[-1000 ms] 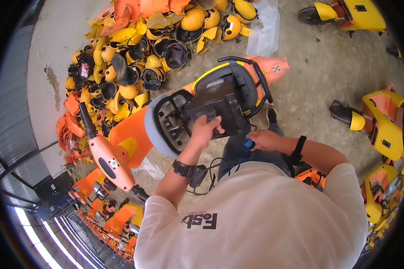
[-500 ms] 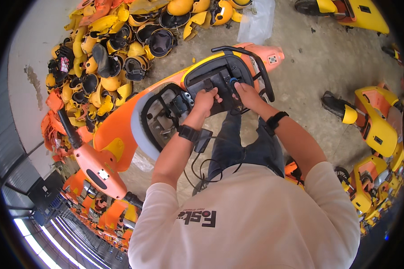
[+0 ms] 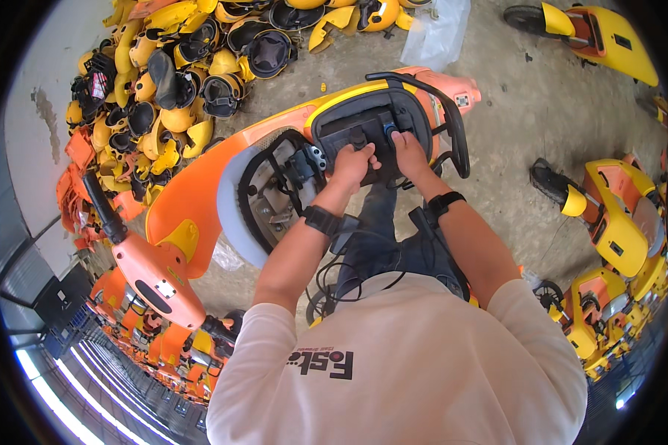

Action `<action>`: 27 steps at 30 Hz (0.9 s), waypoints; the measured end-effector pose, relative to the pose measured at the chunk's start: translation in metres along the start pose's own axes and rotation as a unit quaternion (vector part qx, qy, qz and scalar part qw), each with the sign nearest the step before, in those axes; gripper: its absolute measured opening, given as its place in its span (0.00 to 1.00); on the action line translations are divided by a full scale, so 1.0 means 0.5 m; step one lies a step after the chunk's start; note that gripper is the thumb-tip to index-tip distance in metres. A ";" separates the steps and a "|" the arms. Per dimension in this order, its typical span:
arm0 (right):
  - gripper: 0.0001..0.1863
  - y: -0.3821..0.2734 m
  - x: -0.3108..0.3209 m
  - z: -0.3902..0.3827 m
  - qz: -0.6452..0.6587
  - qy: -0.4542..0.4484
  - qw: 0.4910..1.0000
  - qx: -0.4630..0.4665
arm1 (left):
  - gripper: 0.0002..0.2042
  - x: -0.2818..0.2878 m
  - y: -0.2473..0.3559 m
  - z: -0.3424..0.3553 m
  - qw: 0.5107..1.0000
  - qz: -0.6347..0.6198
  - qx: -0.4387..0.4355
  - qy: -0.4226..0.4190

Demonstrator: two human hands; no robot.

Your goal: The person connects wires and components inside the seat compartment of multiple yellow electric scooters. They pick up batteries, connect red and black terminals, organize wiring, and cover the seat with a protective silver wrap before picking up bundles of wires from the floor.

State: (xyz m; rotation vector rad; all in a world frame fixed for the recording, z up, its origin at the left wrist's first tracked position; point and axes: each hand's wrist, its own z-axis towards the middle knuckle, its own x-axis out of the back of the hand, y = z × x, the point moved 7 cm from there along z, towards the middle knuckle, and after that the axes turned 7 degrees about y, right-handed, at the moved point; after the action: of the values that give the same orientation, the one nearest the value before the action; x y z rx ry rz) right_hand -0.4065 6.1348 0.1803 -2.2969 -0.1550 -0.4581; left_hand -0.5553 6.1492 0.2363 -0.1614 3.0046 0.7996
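Observation:
An orange and yellow scooter stands across in front of me with its seat area uncovered. In its rear compartment sits a black box. My left hand is closed at the box's near edge, its fingers around the base of a stubby black knob. Beside it, my right hand pinches a black plug with a blue ring; its fingertips are partly hidden. To the left of the box, an open cavity with metal parts shows inside a grey rim.
Yellow helmets lie heaped at the far left. Several yellow and orange scooters stand at the right. A clear plastic sheet lies on the far floor. Black cables hang near my legs. The scooter's handlebar juts out at the left.
The view has shifted slightly. My left hand has moved a little to the right, nearer the right hand. My right hand has turned more upright at the blue-ringed plug.

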 end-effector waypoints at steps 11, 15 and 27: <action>0.24 -0.025 0.005 -0.003 -0.100 0.007 0.994 -0.032 | 0.07 0.012 -0.004 0.000 0.998 0.040 -0.015 0.043; 0.24 -0.006 0.021 0.031 -0.082 -0.025 0.995 -0.054 | 0.08 -0.009 0.013 -0.010 0.992 0.103 -0.022 0.075; 0.18 -0.146 0.060 0.023 -0.377 -0.092 0.912 0.135 | 0.08 0.006 0.013 0.003 0.996 0.078 -0.006 0.053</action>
State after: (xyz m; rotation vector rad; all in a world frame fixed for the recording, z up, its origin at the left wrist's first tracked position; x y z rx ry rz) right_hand -0.3937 6.1930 0.2336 -1.9324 -1.1511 -0.5534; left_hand -0.5589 6.1555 0.2380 0.0330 3.1441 0.8490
